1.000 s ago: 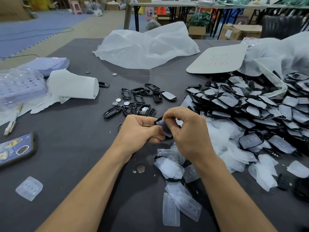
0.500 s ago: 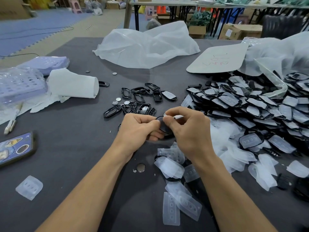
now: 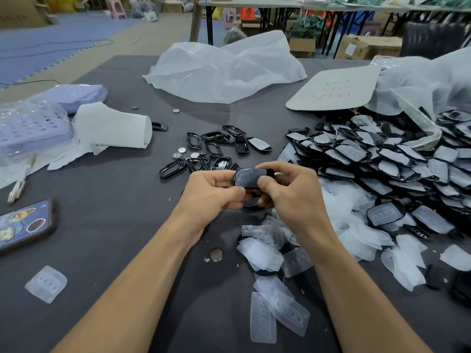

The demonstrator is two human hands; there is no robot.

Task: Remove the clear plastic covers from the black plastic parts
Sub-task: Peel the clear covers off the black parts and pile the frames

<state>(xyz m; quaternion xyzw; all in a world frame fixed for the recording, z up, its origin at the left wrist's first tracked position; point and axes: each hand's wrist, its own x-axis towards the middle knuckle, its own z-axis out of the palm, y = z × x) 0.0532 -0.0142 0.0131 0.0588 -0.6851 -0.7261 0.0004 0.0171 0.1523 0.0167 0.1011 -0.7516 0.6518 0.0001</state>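
A dark grey table (image 3: 107, 225) bears a heap of covered black parts (image 3: 382, 159) at right. Above its middle, the left hand (image 3: 211, 197) and right hand (image 3: 293, 197), fingers curled, pinch one black plastic part (image 3: 270, 173) between thumbs and fingertips. Its clear plastic cover (image 3: 246, 178) faces up.

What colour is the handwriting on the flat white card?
The handwriting is red, seen best in the head view.

Red scrawl on white board (image 3: 334, 89), perhaps unreadable
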